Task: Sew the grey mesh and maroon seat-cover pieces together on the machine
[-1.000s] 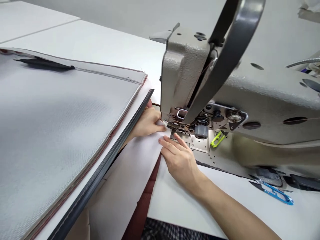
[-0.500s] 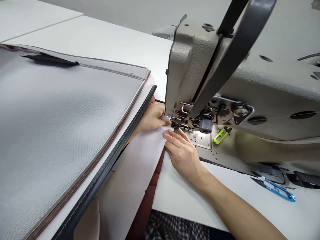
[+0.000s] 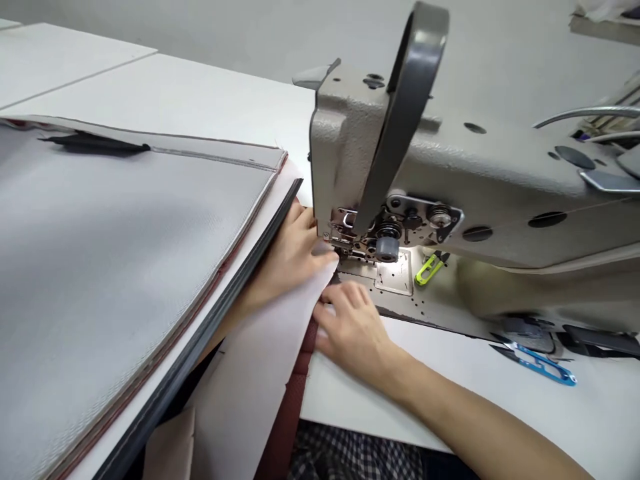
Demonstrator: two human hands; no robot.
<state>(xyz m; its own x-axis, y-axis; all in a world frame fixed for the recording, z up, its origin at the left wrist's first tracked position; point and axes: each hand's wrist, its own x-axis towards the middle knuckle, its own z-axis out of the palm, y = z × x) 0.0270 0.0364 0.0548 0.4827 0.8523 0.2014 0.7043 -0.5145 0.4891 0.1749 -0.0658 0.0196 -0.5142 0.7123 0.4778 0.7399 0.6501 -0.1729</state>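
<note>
A pale-backed fabric piece [image 3: 267, 353] with a dark red face [image 3: 293, 393] runs up to the presser foot area of a sewing machine [image 3: 370, 133]. My left hand [image 3: 295, 253] lies on its upper end, left of the foot, thumb stretched away from the fingers; the machine head partly hides the fingertips. Lower down, my right hand [image 3: 353, 327] pinches the right edge of the piece between thumb and curled fingers. The needle itself cannot be made out. Beside my left forearm runs a dark stitched strip [image 3: 210, 327] along a large layered grey panel [image 3: 130, 267].
Yellow-green thread snips [image 3: 431, 269] lie on the machine bed [image 3: 400, 307]. Blue snips [image 3: 543, 367] rest farther right on the white table [image 3: 450, 407]. The grey panel spreads over the left of the table; a checked cloth [image 3: 350, 450] shows below the front edge.
My right hand has slid back from the presser foot and changed from flat fingers to a pinch on the fabric edge. My left thumb has stretched out. The view has shifted slightly.
</note>
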